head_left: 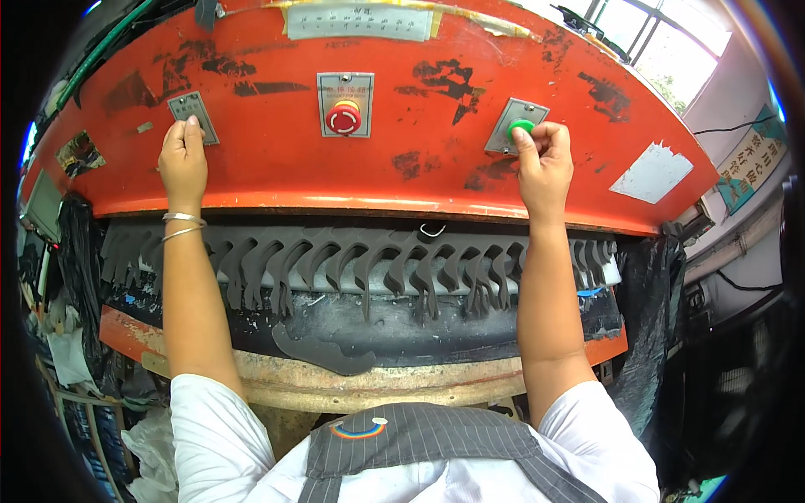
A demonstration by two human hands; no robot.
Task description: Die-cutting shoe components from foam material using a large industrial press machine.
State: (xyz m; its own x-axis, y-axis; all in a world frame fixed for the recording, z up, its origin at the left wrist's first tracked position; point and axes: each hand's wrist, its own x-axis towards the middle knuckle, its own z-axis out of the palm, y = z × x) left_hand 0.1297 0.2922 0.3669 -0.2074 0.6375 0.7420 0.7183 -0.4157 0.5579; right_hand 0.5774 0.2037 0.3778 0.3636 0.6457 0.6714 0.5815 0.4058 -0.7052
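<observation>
Both my arms reach out to an orange-red machine front. My left hand, fingers curled, is against the left metal button plate; whatever lies under its fingers is hidden. My right hand is closed, with the thumb on a green push button on the right plate. Between them sits a red emergency stop button, touched by neither hand. Below the machine front lies a dark grey foam sheet cut into a row of curved strips. One loose curved foam piece rests nearer me.
The foam lies on a dark, worn bed with a wooden front edge. Black plastic bags hang at the right, and another black bag at the left. A paper label is taped up top.
</observation>
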